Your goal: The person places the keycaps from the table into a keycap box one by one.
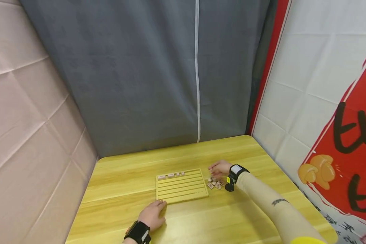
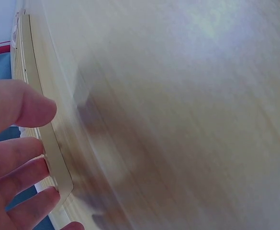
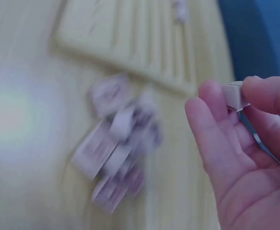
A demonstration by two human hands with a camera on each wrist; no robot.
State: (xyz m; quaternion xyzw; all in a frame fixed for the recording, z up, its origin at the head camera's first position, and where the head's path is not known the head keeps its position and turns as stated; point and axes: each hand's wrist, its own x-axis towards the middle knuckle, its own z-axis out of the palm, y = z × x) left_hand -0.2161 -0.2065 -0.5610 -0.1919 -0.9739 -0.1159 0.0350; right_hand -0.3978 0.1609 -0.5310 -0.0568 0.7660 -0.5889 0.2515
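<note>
A grooved wooden board (image 1: 181, 185) lies in the middle of the yellow table (image 1: 125, 169), with a few small tiles (image 1: 170, 175) set in its far row. Just right of the board sits a pile of small tiles (image 1: 216, 183), blurred in the right wrist view (image 3: 120, 143). My right hand (image 1: 220, 167) hovers over that pile and pinches one small tile (image 3: 234, 95) between its fingertips. My left hand (image 1: 154, 211) rests flat on the table, and its straight fingers (image 2: 20, 153) touch the board's near left corner (image 2: 58, 167).
A grey curtain (image 1: 158, 74) closes off the table's far side, a pink padded wall (image 1: 24, 128) the left, and a white and red banner (image 1: 329, 112) the right. Bare tabletop lies in front of and behind the board.
</note>
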